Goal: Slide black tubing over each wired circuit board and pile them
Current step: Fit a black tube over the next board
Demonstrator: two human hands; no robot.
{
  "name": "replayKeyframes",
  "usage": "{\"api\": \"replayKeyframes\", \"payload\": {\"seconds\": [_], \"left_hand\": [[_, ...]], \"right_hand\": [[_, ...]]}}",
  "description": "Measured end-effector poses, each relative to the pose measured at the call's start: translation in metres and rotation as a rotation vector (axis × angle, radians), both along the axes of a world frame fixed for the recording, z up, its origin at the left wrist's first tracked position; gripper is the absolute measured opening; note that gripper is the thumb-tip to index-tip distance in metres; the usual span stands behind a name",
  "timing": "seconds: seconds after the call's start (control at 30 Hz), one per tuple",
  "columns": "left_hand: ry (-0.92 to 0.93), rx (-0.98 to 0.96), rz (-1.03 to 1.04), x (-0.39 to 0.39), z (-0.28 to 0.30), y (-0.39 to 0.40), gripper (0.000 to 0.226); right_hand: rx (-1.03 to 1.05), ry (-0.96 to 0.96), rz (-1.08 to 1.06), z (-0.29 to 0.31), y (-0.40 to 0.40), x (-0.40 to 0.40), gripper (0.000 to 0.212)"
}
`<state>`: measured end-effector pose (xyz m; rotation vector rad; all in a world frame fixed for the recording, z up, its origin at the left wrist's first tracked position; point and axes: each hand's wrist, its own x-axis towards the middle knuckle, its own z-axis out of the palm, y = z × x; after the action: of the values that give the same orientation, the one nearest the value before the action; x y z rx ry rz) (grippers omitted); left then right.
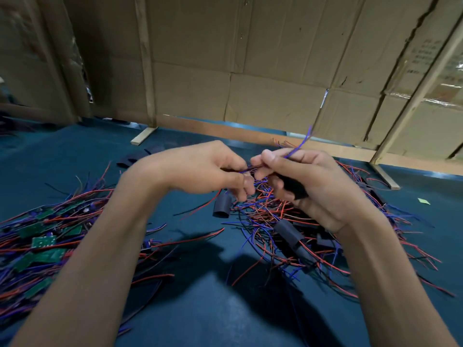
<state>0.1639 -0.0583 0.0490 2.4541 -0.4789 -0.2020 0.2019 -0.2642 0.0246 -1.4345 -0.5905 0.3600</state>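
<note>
My left hand (200, 169) and my right hand (308, 181) meet above the blue table. Between their fingertips runs a thin bundle of wires (250, 168), and both hands pinch it. A blue wire end (304, 140) sticks up past my right thumb. A piece of black tubing (294, 187) lies in my right palm under curled fingers. A pile of bare green circuit boards (42, 242) with red and blue wires lies at the left. A pile of boards sleeved in black tubing (290, 232) lies under my right hand. The held board itself is hidden.
Loose black tubing pieces (221, 206) lie on the blue table (200, 284), with more at the back (135, 157). A cardboard wall (250, 71) on wooden strips closes off the far side. A small green scrap (424, 201) lies at the right.
</note>
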Motion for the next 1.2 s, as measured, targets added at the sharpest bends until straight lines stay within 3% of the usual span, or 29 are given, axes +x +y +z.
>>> {"api": "replayKeyframes", "payload": {"seconds": [0.17, 0.3, 0.4, 0.53, 0.6, 0.7, 0.83, 0.93, 1.1, 1.2], "left_hand": [[-0.048, 0.001, 0.025, 0.002, 0.003, 0.003, 0.020], [0.021, 0.016, 0.036, -0.004, 0.006, 0.016, 0.023], [0.025, 0.044, 0.032, -0.006, 0.006, 0.017, 0.026], [-0.109, -0.235, 0.056, -0.003, 0.007, -0.001, 0.031], [-0.092, -0.385, 0.096, 0.000, 0.005, -0.010, 0.033], [-0.054, -0.534, 0.117, 0.003, 0.000, -0.021, 0.025], [-0.202, -0.507, 0.161, 0.008, -0.001, -0.026, 0.019], [-0.298, -0.382, 0.133, 0.008, -0.004, -0.040, 0.024], [-0.239, -0.366, 0.144, 0.007, -0.015, -0.074, 0.027], [-0.221, -0.314, 0.146, 0.007, -0.022, -0.080, 0.028]], "right_hand": [[0.083, 0.096, -0.103, 0.002, 0.007, -0.001, 0.023], [0.249, 0.216, -0.158, 0.005, 0.002, 0.006, 0.016], [0.215, 0.198, -0.161, 0.004, -0.001, 0.008, 0.019], [0.174, 0.158, -0.157, -0.004, 0.016, 0.001, 0.023], [0.192, 0.148, -0.166, -0.006, 0.019, -0.001, 0.013], [0.212, 0.124, -0.245, -0.002, 0.015, 0.002, 0.026], [0.575, 0.257, -0.474, 0.005, 0.012, 0.007, 0.030], [0.843, 0.364, -0.599, 0.005, 0.006, 0.012, 0.034], [0.978, 0.531, -0.649, 0.000, -0.004, 0.014, 0.048], [1.048, 0.599, -0.659, -0.002, -0.011, 0.016, 0.045]]}}
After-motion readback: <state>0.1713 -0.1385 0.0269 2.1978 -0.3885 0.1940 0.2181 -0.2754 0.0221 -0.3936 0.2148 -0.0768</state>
